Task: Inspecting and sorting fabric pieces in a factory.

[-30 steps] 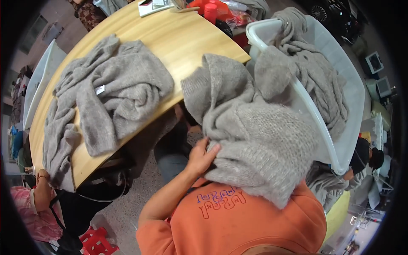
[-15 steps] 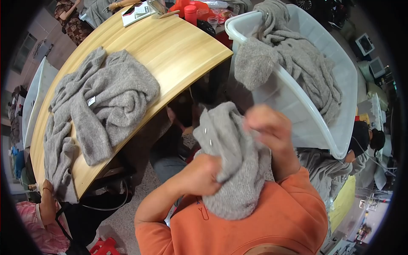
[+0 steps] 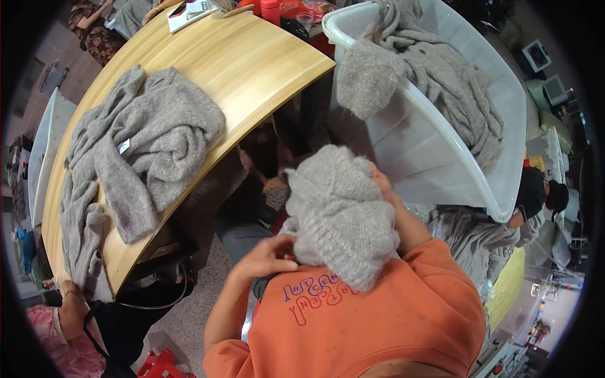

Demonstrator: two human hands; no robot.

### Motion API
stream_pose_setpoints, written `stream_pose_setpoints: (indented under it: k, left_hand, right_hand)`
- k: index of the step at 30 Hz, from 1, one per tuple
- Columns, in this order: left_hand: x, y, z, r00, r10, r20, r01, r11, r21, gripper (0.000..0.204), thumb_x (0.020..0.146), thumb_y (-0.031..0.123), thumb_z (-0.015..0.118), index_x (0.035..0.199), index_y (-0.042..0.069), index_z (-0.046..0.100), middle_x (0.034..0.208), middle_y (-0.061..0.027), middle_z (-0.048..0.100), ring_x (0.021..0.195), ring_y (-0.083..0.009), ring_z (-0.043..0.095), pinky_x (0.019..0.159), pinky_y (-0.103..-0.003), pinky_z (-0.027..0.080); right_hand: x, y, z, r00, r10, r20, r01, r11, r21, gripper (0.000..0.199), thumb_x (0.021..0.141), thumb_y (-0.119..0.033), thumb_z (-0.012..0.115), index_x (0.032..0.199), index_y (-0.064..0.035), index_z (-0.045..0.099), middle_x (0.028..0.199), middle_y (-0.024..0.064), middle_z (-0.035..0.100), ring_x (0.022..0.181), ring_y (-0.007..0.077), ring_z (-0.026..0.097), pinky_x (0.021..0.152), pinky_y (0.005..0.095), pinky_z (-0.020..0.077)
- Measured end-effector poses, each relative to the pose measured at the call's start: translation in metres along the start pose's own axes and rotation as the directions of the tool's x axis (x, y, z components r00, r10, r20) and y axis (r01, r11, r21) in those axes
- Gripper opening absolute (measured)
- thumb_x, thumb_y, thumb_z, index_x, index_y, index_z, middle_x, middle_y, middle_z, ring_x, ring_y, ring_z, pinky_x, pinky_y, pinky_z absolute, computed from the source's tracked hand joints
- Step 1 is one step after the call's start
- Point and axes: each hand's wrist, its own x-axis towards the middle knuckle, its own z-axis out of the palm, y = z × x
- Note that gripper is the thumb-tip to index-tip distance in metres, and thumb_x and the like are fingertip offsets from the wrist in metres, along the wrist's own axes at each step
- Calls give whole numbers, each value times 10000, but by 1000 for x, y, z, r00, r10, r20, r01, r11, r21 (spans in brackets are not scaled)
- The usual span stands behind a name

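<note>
A bunched grey knitted garment hangs in front of my chest, its ribbed part turned toward me. My right hand grips it at the upper right edge; most of those fingers are hidden behind the knit. At the lower left of the garment is my left hand, thumb and bent fingers apart, with no cloth visible between them. A second grey sweater with a small white label lies spread on the wooden table to the left, one sleeve hanging past the near edge.
The curved wooden table fills the upper left. At the right stands a large translucent plastic bin with grey knitwear inside and draped over its rim. A co-worker's arm is at the table's lower left, near a red stool.
The garment has been turned and bunched, so its ribbed part shows instead of its buttons. My left hand has come off the cloth toward the left; my right hand has settled at its edge.
</note>
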Motion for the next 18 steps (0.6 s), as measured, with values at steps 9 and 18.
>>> stream_pose_setpoints:
  k: [9,18]
  left_hand:
    - [64,17,67,995,31,-98,-41,995,-95,468,776,105,585,1207,15,425,1204,-112,444,1129,-198,400,943,-304,333]
    - [-51,73,-20,611,455,-648,-756,579,-305,370,823,248,491,1120,28,469,1069,-139,531,989,-278,523,867,-405,428]
  right_hand:
    - [-13,3,-12,949,-76,-306,124,982,142,385,822,-192,505,1157,-7,460,1122,137,529,1015,219,533,889,358,428]
    - [-52,-51,-27,664,-639,-388,503,766,-400,389,846,-295,459,1130,-31,488,1097,119,529,993,256,519,922,373,381]
